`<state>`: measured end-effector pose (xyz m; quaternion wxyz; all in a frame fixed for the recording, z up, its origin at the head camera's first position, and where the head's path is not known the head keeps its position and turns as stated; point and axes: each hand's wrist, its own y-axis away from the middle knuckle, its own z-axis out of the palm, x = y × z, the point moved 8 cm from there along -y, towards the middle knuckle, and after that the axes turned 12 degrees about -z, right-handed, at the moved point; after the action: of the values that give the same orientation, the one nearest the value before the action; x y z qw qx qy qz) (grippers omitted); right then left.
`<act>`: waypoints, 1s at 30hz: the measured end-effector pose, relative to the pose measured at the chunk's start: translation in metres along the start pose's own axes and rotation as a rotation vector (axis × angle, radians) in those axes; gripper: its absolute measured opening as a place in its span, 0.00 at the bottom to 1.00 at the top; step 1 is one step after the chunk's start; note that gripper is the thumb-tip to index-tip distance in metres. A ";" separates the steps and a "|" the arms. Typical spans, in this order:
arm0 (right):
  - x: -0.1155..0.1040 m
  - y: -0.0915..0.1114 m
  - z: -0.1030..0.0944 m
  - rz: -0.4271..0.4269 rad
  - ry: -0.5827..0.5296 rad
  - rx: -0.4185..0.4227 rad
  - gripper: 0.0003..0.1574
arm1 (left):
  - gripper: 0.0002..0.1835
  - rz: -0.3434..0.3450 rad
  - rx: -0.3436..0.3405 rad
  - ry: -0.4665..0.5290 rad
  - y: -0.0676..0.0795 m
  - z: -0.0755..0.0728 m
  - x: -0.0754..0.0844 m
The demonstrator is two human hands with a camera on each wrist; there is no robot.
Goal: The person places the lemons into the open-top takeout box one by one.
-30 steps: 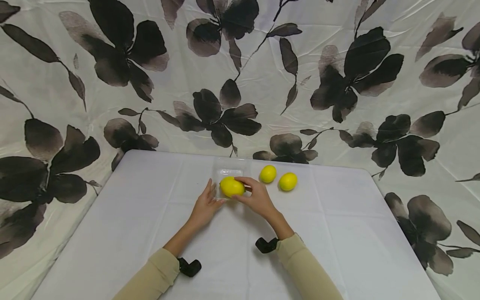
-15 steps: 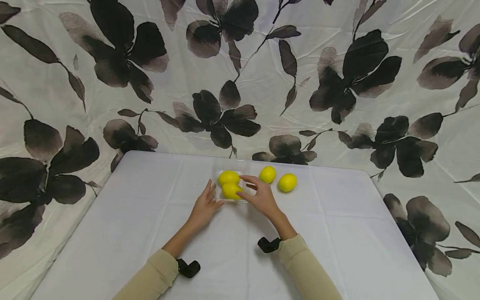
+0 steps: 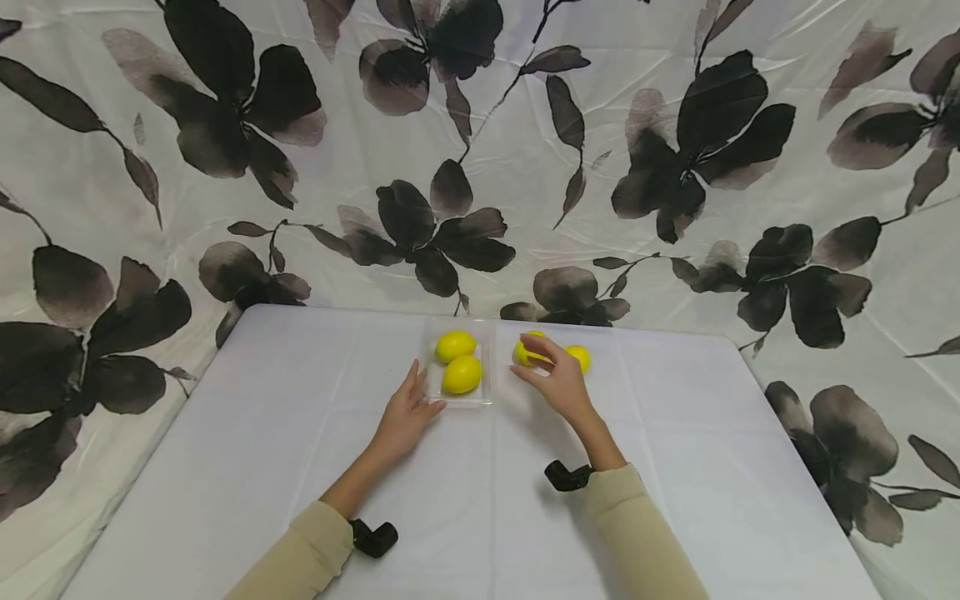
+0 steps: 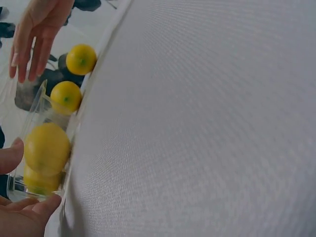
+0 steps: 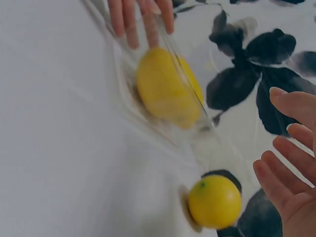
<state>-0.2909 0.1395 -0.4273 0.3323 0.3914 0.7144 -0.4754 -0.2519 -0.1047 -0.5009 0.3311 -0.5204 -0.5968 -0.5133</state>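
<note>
Since half a second ago, the right hand (image 3: 558,379) has been moving away from the box (image 3: 468,404) and is now hovering by the two loose lemons, having let go of the near lemon (image 3: 461,375). That one is now lying in the clear box, just beside the far lemon (image 3: 456,346). The right hand is holding nothing; its thumb and fingers are standing well parted, and the right wrist view is showing a gap between them and a loose lemon. The left hand (image 3: 405,421) is staying at the box's left side and near corner, its fingers extending loosely and touching the box. The left loose lemon (image 3: 522,354) and the right loose lemon (image 3: 579,358) are resting on the white table (image 3: 450,517), right of the box, partly hidden behind the right hand. A floral cloth (image 3: 585,167) is hanging behind the table.
</note>
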 end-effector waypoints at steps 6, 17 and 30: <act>0.020 0.002 -0.035 -0.001 0.084 0.080 0.32 | 0.48 0.001 -0.006 -0.002 0.000 0.000 0.001; 0.047 0.013 -0.081 0.058 0.176 0.124 0.34 | 0.48 0.006 -0.012 -0.001 -0.004 -0.002 -0.002; 0.092 0.017 -0.086 0.232 0.217 0.068 0.39 | 0.48 -0.013 0.006 0.019 -0.004 -0.005 -0.001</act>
<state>-0.3280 0.2462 -0.4839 0.2923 0.5312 0.6797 -0.4127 -0.2565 -0.1092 -0.5013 0.3351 -0.5105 -0.5985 -0.5186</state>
